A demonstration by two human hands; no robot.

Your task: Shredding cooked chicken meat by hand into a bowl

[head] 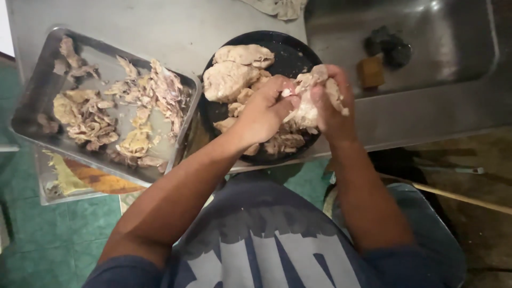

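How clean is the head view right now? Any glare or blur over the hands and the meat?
Head view: the left hand and right hand are softly blurred around the meat piece; glare whitens the sink at the top edge; the black bowl reads dark but clear; the metal tray is evenly lit.
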